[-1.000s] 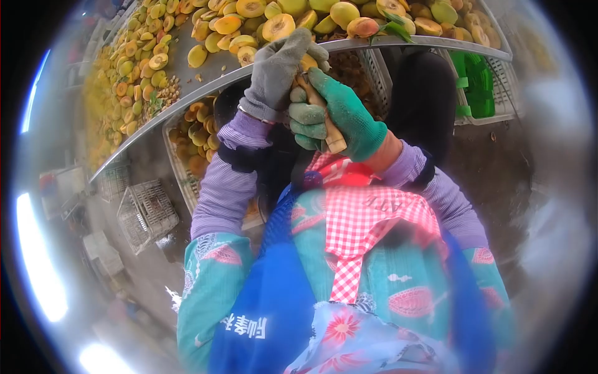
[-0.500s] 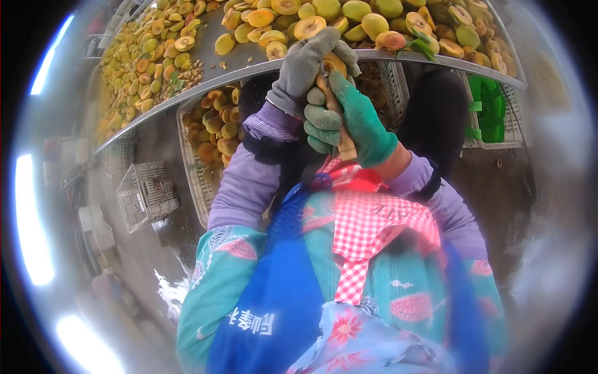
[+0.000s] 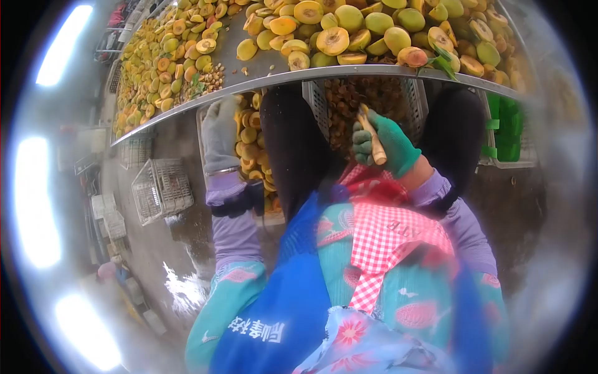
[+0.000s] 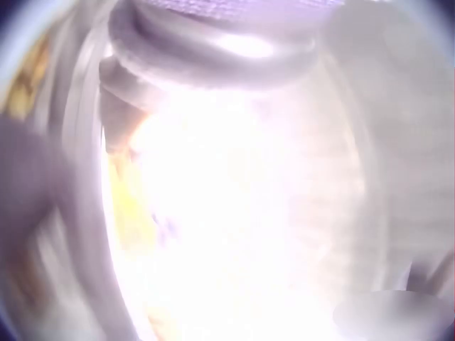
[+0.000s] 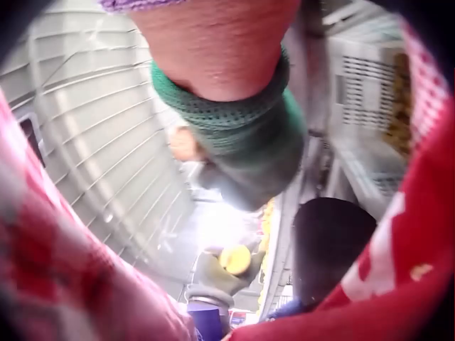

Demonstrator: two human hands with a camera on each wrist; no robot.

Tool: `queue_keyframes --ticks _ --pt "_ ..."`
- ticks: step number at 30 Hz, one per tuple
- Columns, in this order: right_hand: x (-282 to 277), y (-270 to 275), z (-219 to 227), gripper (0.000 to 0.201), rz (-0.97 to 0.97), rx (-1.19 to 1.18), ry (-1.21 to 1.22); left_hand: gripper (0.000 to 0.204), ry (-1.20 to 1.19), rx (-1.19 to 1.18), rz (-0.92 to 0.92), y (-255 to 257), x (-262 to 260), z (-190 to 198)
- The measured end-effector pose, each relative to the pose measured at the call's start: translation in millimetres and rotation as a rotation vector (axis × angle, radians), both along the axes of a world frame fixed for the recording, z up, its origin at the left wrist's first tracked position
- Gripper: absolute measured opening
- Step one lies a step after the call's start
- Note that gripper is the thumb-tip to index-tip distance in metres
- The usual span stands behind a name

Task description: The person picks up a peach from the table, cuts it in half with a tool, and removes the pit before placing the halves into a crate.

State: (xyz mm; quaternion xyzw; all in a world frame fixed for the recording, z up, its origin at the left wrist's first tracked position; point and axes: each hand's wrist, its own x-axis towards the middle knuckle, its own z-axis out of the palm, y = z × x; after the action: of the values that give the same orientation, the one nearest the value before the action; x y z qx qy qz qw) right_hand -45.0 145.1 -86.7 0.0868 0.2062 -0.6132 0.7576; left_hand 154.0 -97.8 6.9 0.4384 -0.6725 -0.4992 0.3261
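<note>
My right hand (image 3: pixel 386 144), in a green glove with grey fingers, grips a short wooden-handled tool (image 3: pixel 375 142) with a small tip above the fingers. It is over my lap, below the table's rim. My left hand (image 3: pixel 219 134), in a grey glove, is at the left over a crate of halved yellow peaches (image 3: pixel 249 134). A yellow peach half (image 5: pixel 234 259) shows in the left hand's hold in the right wrist view. Glare washes out most of the left wrist view. On the metal table (image 3: pixel 233 70) lie many peaches, whole and halved, among them a cut half (image 3: pixel 332 40).
Between my knees stands a crate (image 3: pixel 316 103) of brown pits and scraps. A white crate (image 3: pixel 161 190) sits on the wet floor at left. Green plastic (image 3: pixel 507 128) lies in a crate at right. The table's metal rim (image 3: pixel 374 70) curves above my knees.
My hands were together at the table rim over a peach half. The left hand has moved away left and down to the peach crate; the right stays with the tool, slightly lower.
</note>
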Motion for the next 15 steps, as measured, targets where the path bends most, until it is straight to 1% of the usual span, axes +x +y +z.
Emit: queue_keyframes --ticks 1,2,3,4,6,7,8,9,10,11,13,14,15 --pt "-3.5 2.0 -21.0 0.038 0.014 0.216 0.012 0.042 -0.316 -0.243 0.009 -10.6 -2.7 -1.0" --pt "-1.2 -1.6 -9.8 0.038 0.009 0.209 0.055 0.045 -0.629 -0.485 0.012 -12.3 -15.3 4.7" --pt "1.3 -5.5 3.3 0.038 0.008 0.210 0.104 0.049 -0.672 -0.483 -0.045 -13.8 -38.8 10.6" --pt "4.3 -7.7 19.2 0.038 0.009 0.212 0.158 0.054 -0.710 -0.479 -0.099 -2.5 -74.9 23.2" --pt "6.0 -11.2 40.4 0.039 -0.089 0.217 0.552 0.059 -1.093 -0.485 -0.260 -10.6 -135.6 7.7" --pt "8.6 -12.2 51.7 0.039 -0.140 0.220 0.743 0.061 -1.072 -0.487 -0.325 -19.4 -151.2 1.4" --pt "10.9 -12.4 68.0 0.040 -0.204 0.224 0.823 0.064 -1.056 -0.486 -0.391 -24.2 -162.7 -6.5" --pt "9.7 -13.8 77.0 0.040 -0.197 0.196 0.969 0.067 -1.043 -0.484 -0.457 -27.8 -169.6 -14.0" --pt "8.0 -15.7 83.1 0.039 -0.183 0.165 1.112 0.062 -1.045 -0.512 -0.440 -23.2 -168.8 -7.3" --pt "7.5 -19.6 85.2 0.038 -0.165 0.129 1.255 0.058 -0.822 -0.379 -0.430 -22.0 -159.4 -7.4" --pt "11.2 -38.2 85.3 0.039 -0.359 0.008 1.615 0.049 -0.383 -0.116 -0.400 -21.1 -134.7 -7.4" --pt "14.7 -45.6 83.5 0.039 -0.443 -0.060 1.791 0.031 -0.036 0.152 -0.338 -3.5 -127.9 0.6" --pt "17.1 -52.2 77.1 0.039 -0.421 -0.053 1.823 0.030 0.090 0.129 -0.403 15.9 -117.0 4.3"
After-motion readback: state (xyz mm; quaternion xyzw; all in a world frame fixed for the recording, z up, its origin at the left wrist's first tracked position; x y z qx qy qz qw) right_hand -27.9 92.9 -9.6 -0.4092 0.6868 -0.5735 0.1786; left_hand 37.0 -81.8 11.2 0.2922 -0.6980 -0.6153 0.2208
